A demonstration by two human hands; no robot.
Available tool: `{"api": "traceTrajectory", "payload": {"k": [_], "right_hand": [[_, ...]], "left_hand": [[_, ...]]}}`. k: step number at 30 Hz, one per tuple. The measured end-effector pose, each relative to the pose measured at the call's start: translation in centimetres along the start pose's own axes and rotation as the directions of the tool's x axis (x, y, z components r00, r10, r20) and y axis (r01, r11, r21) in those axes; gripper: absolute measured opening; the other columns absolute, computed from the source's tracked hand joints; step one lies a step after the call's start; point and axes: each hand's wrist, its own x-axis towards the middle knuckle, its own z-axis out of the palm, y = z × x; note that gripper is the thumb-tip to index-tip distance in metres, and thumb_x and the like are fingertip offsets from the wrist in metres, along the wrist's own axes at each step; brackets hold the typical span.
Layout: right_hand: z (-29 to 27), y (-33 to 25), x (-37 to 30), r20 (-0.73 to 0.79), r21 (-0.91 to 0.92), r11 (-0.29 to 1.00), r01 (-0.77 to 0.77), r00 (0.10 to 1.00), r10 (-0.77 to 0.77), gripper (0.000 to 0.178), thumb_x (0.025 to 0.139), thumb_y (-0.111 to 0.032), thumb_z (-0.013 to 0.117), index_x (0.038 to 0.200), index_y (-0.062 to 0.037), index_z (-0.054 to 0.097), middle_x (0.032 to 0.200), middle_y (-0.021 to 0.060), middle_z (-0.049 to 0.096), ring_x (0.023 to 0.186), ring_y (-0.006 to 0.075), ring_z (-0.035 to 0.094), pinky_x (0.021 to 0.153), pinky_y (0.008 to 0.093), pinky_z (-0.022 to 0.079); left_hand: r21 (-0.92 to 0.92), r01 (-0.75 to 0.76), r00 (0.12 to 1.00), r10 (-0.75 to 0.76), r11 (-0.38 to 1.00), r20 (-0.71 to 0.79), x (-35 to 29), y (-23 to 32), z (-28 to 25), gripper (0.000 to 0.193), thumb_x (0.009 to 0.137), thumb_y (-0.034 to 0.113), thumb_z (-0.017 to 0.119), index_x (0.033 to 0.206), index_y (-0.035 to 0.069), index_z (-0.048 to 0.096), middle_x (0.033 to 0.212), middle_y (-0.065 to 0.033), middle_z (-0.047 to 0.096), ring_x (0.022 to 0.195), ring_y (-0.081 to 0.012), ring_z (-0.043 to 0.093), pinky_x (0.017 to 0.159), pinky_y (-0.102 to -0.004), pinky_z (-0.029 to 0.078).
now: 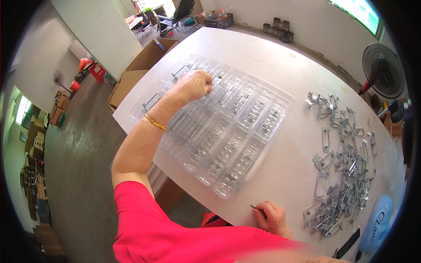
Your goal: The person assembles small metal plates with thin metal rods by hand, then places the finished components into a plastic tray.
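Observation:
A clear plastic tray (286,98) with rows of long compartments lies on the white table. Small metal parts (253,115) sit in many of its compartments. Over the tray's far left part is my left hand (195,85), its fingers pinched together; whatever is between them is too small to make out. My right hand (272,218) rests at the table's near edge, closed round a thin dark stick (258,209) whose tip points left. A loose heap of thin metal frames and brackets (346,188) spreads over the table's right side.
Beside the heap lie a blue plastic packet (378,223) and a black flat strip (349,243). An open cardboard box (142,59) stands against the table's far left edge. A black fan (382,70) is beyond the right edge; a folding chair (177,16) stands farther back.

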Motion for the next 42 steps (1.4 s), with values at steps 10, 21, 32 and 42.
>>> {"api": "traceTrajectory", "payload": {"k": [10, 21, 32, 42], "right_hand": [[0.0, 0.1, 0.0, 0.007, 0.029, 1.0, 0.006, 1.0, -0.006, 0.017, 0.08, 0.0, 0.078, 0.09, -0.0048, 0.065, 0.081, 0.0108, 0.069, 0.064, 0.0261, 0.067, 0.056, 0.0335, 0.053], [-0.1, 0.3, -0.2, 0.007, 0.042, 0.999, 0.006, 1.0, -0.007, 0.016, 0.08, 0.0, 0.077, 0.09, -0.0048, 0.065, 0.08, 0.0111, 0.068, 0.064, 0.0268, 0.067, 0.056, 0.034, 0.053], [-0.4, 0.1, -0.2, -0.006, 0.084, 0.996, 0.008, 1.0, -0.008, 0.016, 0.081, 0.002, 0.075, 0.092, -0.0038, 0.065, 0.082, 0.0122, 0.068, 0.067, 0.0286, 0.068, 0.058, 0.035, 0.054], [-0.1, 0.6, -1.6, -0.106, 0.077, 0.997, 0.018, 0.994, -0.01, 0.015, 0.088, 0.0, 0.071, 0.1, -0.0039, 0.063, 0.088, 0.0145, 0.068, 0.075, 0.034, 0.068, 0.066, 0.0395, 0.055]], "left_hand": [[0.104, 0.045, 0.998, -0.048, 0.994, 0.029, 0.3, 0.0, 0.2, 0.016, 0.085, 0.021, 0.074, 0.09, 0.007, 0.077, 0.092, -0.0166, 0.075, 0.094, -0.0345, 0.072, 0.086, -0.0451, 0.055], [0.145, 0.059, 0.998, -0.063, 0.988, 0.02, -0.1, 0.6, -0.1, 0.016, 0.085, 0.021, 0.073, 0.092, 0.007, 0.076, 0.093, -0.0171, 0.075, 0.096, -0.0344, 0.071, 0.087, -0.0456, 0.054], [0.03, 0.076, 0.967, -0.066, 0.997, -0.247, -3.9, 1.4, -5.3, 0.023, 0.094, 0.016, 0.059, 0.099, -0.001, 0.074, 0.09, -0.0233, 0.073, 0.086, -0.0379, 0.071, 0.08, -0.0438, 0.054], [0.023, -0.06, 0.93, 0.064, 0.998, -0.361, -10.1, 9.5, -6.2, 0.016, 0.098, 0.009, 0.062, 0.103, -0.001, 0.073, 0.074, -0.0128, 0.068, 0.062, -0.0164, 0.06, 0.061, -0.0293, 0.047]]}}
